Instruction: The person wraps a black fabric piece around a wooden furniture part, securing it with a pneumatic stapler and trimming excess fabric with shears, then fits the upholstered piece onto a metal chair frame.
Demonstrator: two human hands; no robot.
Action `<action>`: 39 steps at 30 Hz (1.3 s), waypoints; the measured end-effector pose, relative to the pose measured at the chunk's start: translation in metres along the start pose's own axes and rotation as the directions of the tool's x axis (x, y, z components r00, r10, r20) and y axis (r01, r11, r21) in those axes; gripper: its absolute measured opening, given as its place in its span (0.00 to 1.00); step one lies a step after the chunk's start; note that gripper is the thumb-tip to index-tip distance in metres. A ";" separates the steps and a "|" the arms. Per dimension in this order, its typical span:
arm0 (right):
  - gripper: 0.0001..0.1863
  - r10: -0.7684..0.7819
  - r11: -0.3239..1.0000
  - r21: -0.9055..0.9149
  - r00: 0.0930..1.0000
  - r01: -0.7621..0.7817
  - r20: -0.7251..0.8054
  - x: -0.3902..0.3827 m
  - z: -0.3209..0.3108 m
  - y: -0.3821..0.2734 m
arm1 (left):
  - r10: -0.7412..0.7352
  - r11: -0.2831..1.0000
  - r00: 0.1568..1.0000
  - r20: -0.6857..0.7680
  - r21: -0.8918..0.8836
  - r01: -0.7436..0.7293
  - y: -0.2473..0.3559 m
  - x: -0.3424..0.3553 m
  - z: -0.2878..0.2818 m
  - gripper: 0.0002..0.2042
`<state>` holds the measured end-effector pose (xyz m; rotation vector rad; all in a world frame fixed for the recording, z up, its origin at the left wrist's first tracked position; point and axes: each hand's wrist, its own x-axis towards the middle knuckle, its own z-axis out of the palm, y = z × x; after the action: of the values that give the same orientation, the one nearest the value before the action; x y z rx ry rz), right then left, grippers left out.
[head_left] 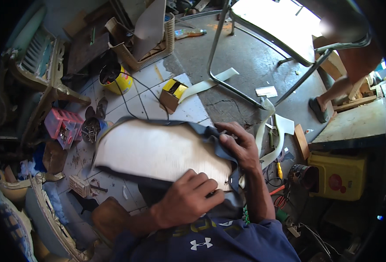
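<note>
Wood panel [158, 150] held before navy shirt [175, 244] | dk-grey cover [221, 149] gathered over R end; near side apparently left unfastened | R hand [239, 143]: cover edge pinched; L hand [191, 196]: fingers curled by near edge, grip can't be told | tin [100, 125] nr L end; some room judged over tile floor [196, 107] past far edge
</note>
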<state>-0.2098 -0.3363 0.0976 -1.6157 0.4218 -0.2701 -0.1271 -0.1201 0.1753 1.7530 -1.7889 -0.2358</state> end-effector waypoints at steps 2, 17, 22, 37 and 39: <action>0.21 -0.002 1.000 -0.021 1.000 0.003 0.026 0.007 -0.001 -0.001 | -0.087 0.996 0.996 0.004 0.012 0.086 0.015 0.016 0.016 0.11; 0.23 0.002 0.959 0.282 0.999 -0.013 0.042 0.030 -0.014 0.003 | -0.329 0.944 0.922 -0.203 -0.080 0.319 0.027 0.054 0.051 0.08; 0.19 -0.342 0.699 0.582 0.909 0.415 -0.237 -0.013 -0.023 0.045 | -0.404 0.914 0.833 -0.377 -0.137 0.382 0.012 0.081 0.039 0.07; 0.06 -0.514 0.851 0.136 0.858 0.507 0.019 -0.006 -0.059 0.027 | -0.261 0.965 0.946 -0.194 -0.035 0.260 0.007 0.096 0.032 0.09; 0.06 -0.505 0.860 0.088 0.863 0.503 0.002 -0.001 -0.059 0.022 | -0.281 0.960 0.905 -0.320 -0.076 0.271 -0.003 0.093 0.042 0.09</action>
<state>-0.2381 -0.3903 0.0808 -1.6223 -0.0462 -0.6558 -0.1412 -0.2206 0.1679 1.8957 -1.2945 -0.0771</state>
